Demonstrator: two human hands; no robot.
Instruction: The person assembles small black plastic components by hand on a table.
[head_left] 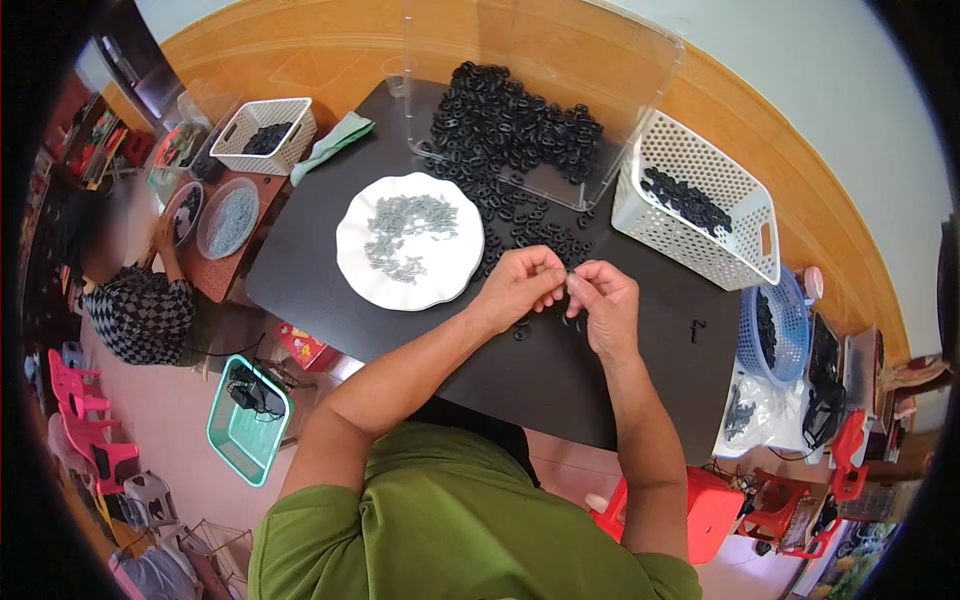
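Note:
Over the dark table, my left hand [520, 288] and my right hand [608, 302] meet fingertip to fingertip. Both are closed in a pinch, and whatever sits between the fingers is too small and covered to name. Just beyond them spreads a heap of small black looped plastic pieces [545, 232], a few lying loose below my fingers. Left of my left hand, a white scalloped plate [362, 272] carries many small clear-grey slips [400, 262]. A clear plastic bin [560, 190] at the far edge lies open toward me, with black pieces piled inside and spilling out.
At right stand a white perforated basket [655, 225] and a blue basket [785, 345], both with black pieces. One black piece [697, 330] lies alone on the table. A person [140, 310] works at a side table at left. A green basket [232, 455] and red stool [715, 510] stand below.

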